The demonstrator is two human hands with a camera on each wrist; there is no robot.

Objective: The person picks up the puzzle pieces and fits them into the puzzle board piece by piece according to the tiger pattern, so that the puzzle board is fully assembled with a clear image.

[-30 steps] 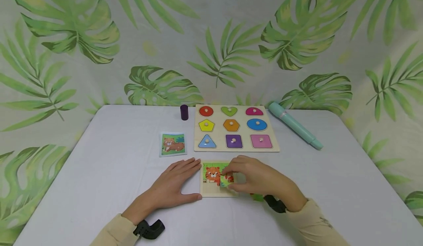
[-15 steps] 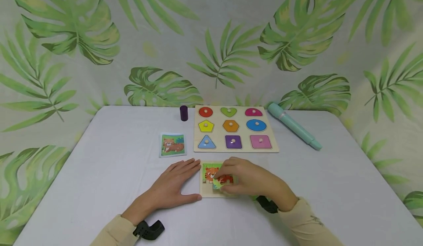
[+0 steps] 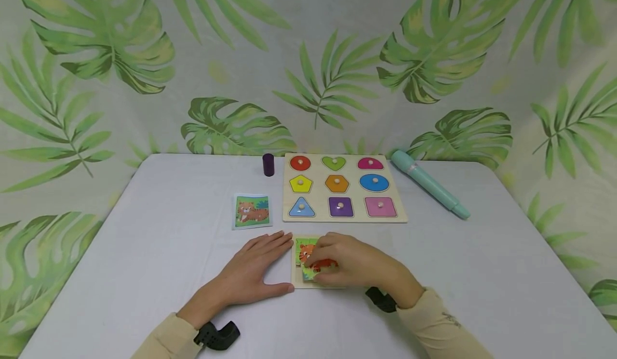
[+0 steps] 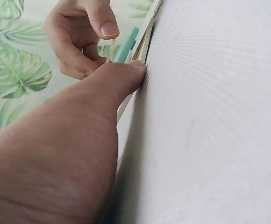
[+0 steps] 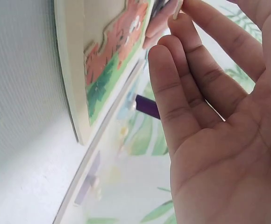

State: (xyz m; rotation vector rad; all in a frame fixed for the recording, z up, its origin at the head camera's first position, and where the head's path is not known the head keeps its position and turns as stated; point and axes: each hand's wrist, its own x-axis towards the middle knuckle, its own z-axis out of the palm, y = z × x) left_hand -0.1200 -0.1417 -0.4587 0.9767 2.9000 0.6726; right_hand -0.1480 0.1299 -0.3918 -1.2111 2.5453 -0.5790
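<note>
My left hand (image 3: 255,268) lies on the white table, fingers extended, touching the left edge of a small wooden puzzle tray (image 3: 296,283). Tiger picture pieces fill its upper part; the right wrist view shows an orange tiger section (image 5: 112,51) beside bare wood. Thumb and fingers of my right hand (image 3: 354,260) pinch a thin puzzle piece (image 3: 307,275) with green on it, over the tray's lower left. That piece is seen edge-on in the right wrist view, and this hand covers the tray's right side. The left wrist view shows my left thumb (image 4: 133,70) against the tray.
Behind the tray lies a wooden shape board (image 3: 320,209) with knobbed coloured shapes. A tiger picture card (image 3: 253,211) is to its left, a dark purple cylinder (image 3: 268,165) stands farther back, and a teal marker-shaped stick (image 3: 431,185) lies at the right.
My right hand has moved left and slightly nearer, carrying the piece across the tray. The green piece seen earlier under the right wrist is now hidden. My left hand stays put.
</note>
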